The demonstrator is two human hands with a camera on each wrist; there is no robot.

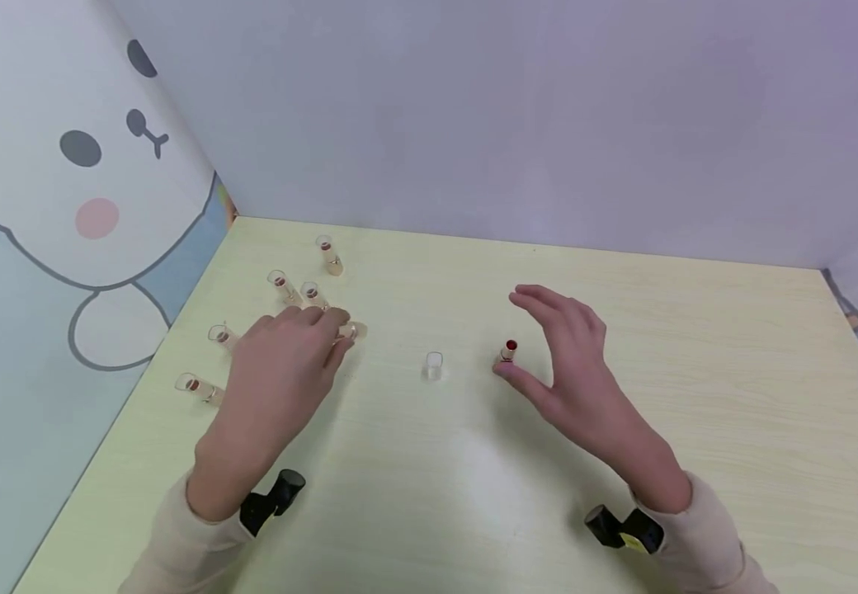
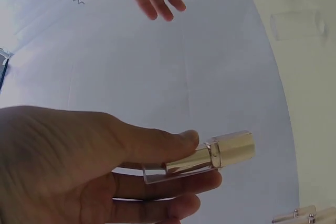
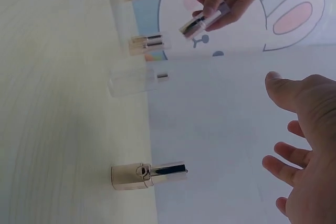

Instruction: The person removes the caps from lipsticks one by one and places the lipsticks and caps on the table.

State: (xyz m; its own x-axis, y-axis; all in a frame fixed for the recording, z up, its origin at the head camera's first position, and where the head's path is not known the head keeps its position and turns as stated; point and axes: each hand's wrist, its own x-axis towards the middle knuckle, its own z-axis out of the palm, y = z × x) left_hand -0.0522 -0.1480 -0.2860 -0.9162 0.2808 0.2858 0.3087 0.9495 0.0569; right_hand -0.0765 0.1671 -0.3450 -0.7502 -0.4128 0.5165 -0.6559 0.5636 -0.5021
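Between thumb and fingers, my left hand [image 1: 276,375] pinches a lipstick [image 2: 233,149] with a gold base and a clear cap over its tube, held above the table. Its cap end is partly hidden by the thumb and fingers in the left wrist view. My right hand [image 1: 577,371] is spread with loosely bent fingers, beside an uncapped lipstick [image 3: 131,176] that stands upright on the table. In the right wrist view a gap separates that hand from it. A clear cap [image 1: 434,365] stands on the table between the two hands.
Several capped lipsticks stand on the left side of the pale wooden table [image 1: 429,528], among them one at the back [image 1: 330,257] and one near the left edge [image 1: 200,388]. A pale wall [image 1: 511,124] rises behind; a cartoon-printed panel [image 1: 21,272] borders the left.
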